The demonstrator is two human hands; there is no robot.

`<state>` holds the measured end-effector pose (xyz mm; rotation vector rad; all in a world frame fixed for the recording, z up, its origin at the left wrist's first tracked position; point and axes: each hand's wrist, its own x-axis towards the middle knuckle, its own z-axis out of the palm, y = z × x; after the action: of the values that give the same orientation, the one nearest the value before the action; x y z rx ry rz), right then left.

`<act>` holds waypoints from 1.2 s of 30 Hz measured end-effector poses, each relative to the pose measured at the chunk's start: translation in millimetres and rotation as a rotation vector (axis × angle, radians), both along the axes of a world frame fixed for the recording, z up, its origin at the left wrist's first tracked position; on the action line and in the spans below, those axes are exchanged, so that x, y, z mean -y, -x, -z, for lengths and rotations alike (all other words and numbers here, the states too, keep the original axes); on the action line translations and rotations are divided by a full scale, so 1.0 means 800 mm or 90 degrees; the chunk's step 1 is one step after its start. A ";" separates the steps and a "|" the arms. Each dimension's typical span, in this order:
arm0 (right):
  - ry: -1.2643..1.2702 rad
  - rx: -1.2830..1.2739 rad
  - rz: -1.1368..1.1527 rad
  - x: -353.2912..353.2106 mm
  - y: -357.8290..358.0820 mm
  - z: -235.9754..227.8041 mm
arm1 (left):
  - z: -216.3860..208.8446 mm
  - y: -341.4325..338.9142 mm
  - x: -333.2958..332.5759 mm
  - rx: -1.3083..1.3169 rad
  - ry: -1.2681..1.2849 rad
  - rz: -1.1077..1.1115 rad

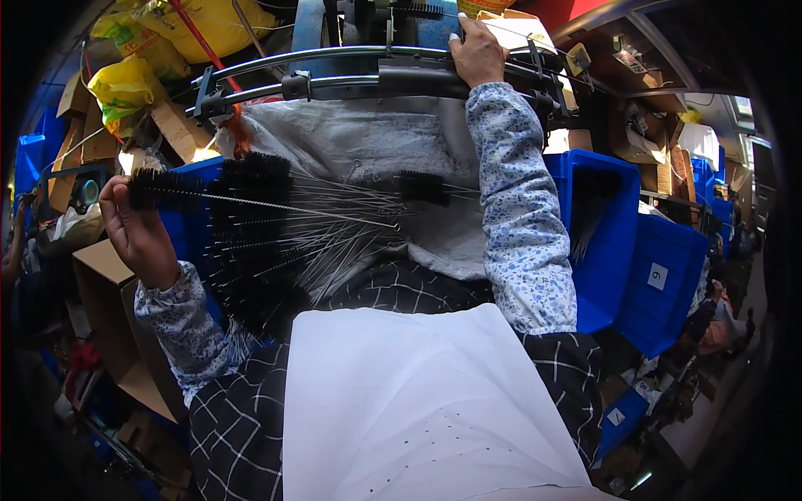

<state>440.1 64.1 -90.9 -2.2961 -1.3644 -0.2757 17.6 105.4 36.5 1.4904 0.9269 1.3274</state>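
Observation:
My left hand (140,238) is raised at the left. It pinches a tube brush (159,189) by its black bristled end, and the twisted wire stem reaches right toward my lap. Below that stem lies a fanned bundle of similar tube brushes (251,225), bristles to the left and wire stems to the right. Another black brush (422,187) lies on the grey cloth beyond. At the far side, my right hand (479,54) reaches over metal rails (351,81). Its fingers are bent beside a small dark brush (418,10) in the machine; their grip is partly hidden.
Blue bins (601,292) stand at my right, one with dark brushes inside. An open cardboard box (113,275) is at my left, below yellow bags (125,88). Grey sheeting (351,134) hangs from the rails toward my lap. Blue machine parts (309,29) rise behind the rails.

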 end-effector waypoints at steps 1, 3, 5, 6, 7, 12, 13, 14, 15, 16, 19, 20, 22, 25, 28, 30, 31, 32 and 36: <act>0.027 0.011 0.015 0.013 -0.010 -0.012 | 0.006 -0.002 -0.005 0.010 0.005 0.008; 0.036 -0.038 -0.013 0.019 -0.039 -0.008 | 0.003 -0.012 -0.001 0.035 0.045 0.002; 0.039 0.035 0.050 0.016 -0.060 -0.019 | 0.008 -0.018 -0.004 0.035 0.075 0.059; 0.081 0.081 0.095 0.013 -0.065 -0.029 | 0.006 -0.029 0.001 0.034 0.108 0.074; 0.081 0.122 0.059 0.011 -0.104 0.000 | 0.005 -0.043 0.003 0.034 0.138 0.096; 0.196 -0.016 -0.123 0.036 -0.103 -0.059 | 0.013 -0.057 0.010 0.020 0.156 0.217; 0.189 -0.045 -0.120 0.057 -0.092 -0.083 | 0.012 -0.059 0.011 0.017 0.160 0.225; 0.183 -0.141 -0.100 0.079 -0.078 -0.103 | 0.013 -0.061 0.011 0.014 0.164 0.235; 0.257 -0.252 -0.072 0.103 -0.070 -0.119 | 0.016 -0.066 0.010 0.024 0.167 0.254; 0.240 -0.461 -0.167 0.122 -0.055 -0.117 | 0.016 -0.070 0.013 0.019 0.162 0.262; 0.325 -0.376 -0.361 0.142 0.030 -0.155 | 0.022 -0.097 0.019 0.038 0.190 0.324; 0.255 -0.326 -0.467 0.137 0.054 -0.140 | 0.025 -0.107 0.024 0.045 0.199 0.344; 0.187 -0.561 -0.564 0.119 0.126 -0.123 | 0.038 -0.123 0.034 0.003 0.156 0.388; 0.151 -0.770 -0.485 0.106 0.197 -0.110 | 0.044 -0.123 0.048 -0.097 0.124 0.369; 0.041 -0.471 -0.397 0.086 0.159 -0.096 | 0.047 -0.079 0.023 -0.223 0.130 0.357; -0.071 -0.150 -0.151 0.060 0.099 -0.076 | 0.055 -0.046 0.000 -0.410 0.105 0.271; -0.051 -0.035 -0.054 0.049 0.068 -0.068 | 0.064 -0.033 -0.008 -0.535 0.066 0.217; -0.063 0.061 -0.032 0.036 0.036 -0.047 | 0.077 -0.015 -0.015 -0.575 0.053 0.237; 0.046 0.116 0.008 0.008 0.011 -0.032 | 0.109 0.015 -0.014 -0.653 0.090 0.295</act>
<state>431.1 57.7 -65.5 -2.3882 -1.4689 -0.4564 5.3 116.8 -51.0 2.1213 1.1368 0.0919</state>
